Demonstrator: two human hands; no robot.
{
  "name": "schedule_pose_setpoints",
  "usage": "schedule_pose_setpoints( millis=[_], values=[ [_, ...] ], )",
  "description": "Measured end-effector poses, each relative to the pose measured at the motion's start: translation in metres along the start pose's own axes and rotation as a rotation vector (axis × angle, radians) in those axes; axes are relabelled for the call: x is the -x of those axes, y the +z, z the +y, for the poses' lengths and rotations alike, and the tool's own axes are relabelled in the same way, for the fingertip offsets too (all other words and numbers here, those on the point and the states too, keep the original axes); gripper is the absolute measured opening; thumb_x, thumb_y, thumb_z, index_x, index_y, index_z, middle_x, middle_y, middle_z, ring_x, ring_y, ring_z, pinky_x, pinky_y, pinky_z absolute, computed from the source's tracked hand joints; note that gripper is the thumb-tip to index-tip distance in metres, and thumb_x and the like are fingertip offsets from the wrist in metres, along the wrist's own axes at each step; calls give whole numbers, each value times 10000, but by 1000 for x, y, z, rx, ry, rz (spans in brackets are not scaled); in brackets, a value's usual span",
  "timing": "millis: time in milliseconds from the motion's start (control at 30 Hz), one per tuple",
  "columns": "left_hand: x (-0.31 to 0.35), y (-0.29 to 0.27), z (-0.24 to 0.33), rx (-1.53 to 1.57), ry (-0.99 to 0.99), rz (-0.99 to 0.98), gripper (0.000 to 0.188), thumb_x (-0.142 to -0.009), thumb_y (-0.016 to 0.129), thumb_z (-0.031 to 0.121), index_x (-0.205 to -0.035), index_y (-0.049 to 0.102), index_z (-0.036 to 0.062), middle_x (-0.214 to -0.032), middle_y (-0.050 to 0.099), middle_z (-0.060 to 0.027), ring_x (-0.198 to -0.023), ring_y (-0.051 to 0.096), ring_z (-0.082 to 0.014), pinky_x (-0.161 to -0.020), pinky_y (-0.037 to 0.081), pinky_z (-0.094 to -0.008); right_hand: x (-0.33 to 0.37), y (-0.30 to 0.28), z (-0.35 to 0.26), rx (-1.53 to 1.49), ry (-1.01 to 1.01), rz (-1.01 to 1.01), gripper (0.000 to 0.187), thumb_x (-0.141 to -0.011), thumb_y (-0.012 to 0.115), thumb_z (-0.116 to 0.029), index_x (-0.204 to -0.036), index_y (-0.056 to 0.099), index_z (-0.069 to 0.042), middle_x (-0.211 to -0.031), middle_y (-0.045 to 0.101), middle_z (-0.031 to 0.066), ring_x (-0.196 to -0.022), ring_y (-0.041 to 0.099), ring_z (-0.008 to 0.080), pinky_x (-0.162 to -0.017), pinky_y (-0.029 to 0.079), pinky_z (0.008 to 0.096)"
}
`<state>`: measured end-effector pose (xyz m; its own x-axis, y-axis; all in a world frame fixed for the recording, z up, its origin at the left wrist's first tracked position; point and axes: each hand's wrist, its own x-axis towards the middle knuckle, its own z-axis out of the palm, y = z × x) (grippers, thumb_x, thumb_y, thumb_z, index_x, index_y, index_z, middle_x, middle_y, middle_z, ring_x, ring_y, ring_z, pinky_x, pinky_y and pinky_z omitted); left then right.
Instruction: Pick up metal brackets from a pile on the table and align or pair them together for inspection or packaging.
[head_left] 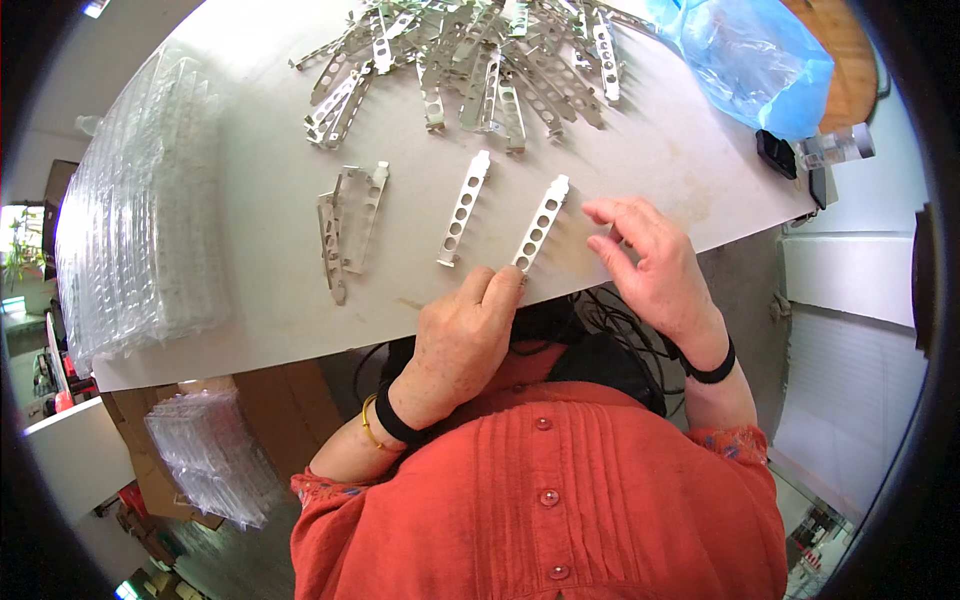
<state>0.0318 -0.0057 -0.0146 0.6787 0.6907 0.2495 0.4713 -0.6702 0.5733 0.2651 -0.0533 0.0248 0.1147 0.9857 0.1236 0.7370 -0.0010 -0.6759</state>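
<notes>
Near the table's front edge my left hand [466, 335] pinches the lower end of a slotted metal bracket [541, 222], a narrow silver strip with a row of round holes. Just right of its upper end is my right hand [645, 262], fingers curved and apart, with nothing in it. Another metal bracket [464, 208] lies by itself to the left. Further left, a few more brackets [335, 240] lie crossed or close together. A large heap of similar brackets [470, 70] covers the far middle of the table.
Stacked clear plastic trays [145, 210] stand along the table's left side, with more plastic trays [215, 455] on a cardboard box below. At the far right are a blue plastic bag [755, 65], a small black object [776, 154] and a clear bottle [835, 147]. Black cables [625, 330] hang beneath the edge.
</notes>
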Motion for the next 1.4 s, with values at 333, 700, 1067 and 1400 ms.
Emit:
schedule_pose_setpoints(
  millis=[333,700,1067,1400],
  values=[
    [7,-27,-18,55,-101,272,251,-857,728,-2,-1088,631,13,-915,609,-126,-572,542,-201,-526,449,-333,4,8,-28,17,-157,-84,266,-849,719,-41,-1109,667,-23,-1015,669,144,-911,661,337,-785,538,406],
    [6,-25,-28,-27,-125,234,189,-887,697,16,-1070,651,17,-1036,616,-148,-677,626,-260,-601,505,-350,8,35,-48,89,-217,-79,278,-818,758,-102,-1069,660,-35,-962,627,116,-870,638,320,-755,518,403],
    [5,-15,-18,-48,36,206,222,-812,668,-48,-1023,650,18,-986,662,-144,-810,672,-315,-695,550,-393,5,47,-39,252,-261,-82,193,-851,701,-75,-1026,628,-40,-939,621,110,-841,636,312,-742,515,405],
    [4,-13,-16,-66,35,139,255,-792,690,-20,-1038,640,27,-963,653,-139,-803,663,-318,-680,545,-399,2,42,-27,224,-196,7,170,-855,696,-66,-1010,628,-46,-927,623,105,-837,649,305,-739,522,407]
  ],
)
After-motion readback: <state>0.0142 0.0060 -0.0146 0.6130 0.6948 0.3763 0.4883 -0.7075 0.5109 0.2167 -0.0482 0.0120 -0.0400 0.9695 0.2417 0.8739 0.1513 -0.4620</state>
